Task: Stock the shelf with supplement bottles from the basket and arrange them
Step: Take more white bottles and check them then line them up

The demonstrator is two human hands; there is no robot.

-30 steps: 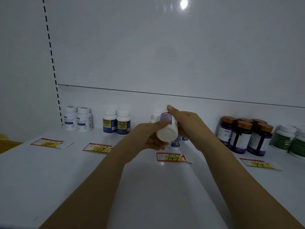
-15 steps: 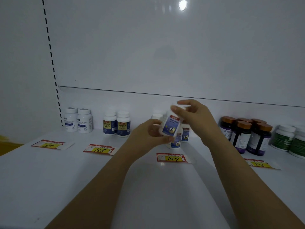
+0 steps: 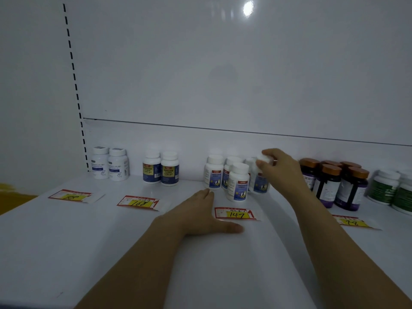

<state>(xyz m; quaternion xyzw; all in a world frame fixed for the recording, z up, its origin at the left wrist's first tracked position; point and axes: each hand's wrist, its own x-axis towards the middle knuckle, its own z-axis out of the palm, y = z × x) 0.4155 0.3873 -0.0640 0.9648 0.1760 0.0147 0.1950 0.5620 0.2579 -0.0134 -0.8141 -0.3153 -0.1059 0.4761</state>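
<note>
A cluster of white supplement bottles with blue labels (image 3: 238, 182) stands at the middle back of the white shelf (image 3: 111, 237). My right hand (image 3: 278, 168) grips the white cap of the rightmost bottle of that cluster (image 3: 259, 181), which stands upright on the shelf. My left hand (image 3: 200, 215) lies flat and open on the shelf, just left of the price tag marked 147 (image 3: 237, 213), holding nothing. No basket is in view.
Two white bottles (image 3: 110, 163) and two blue-and-yellow labelled bottles (image 3: 161, 169) stand at the back left. Dark bottles with copper caps (image 3: 341, 186) and green bottles (image 3: 390, 188) stand at the right. Price tags (image 3: 138, 202) lie along the shelf.
The bottle I held in both hands above the shelf now stands at the right of the cluster. My left hand has let go and dropped flat onto the shelf.
</note>
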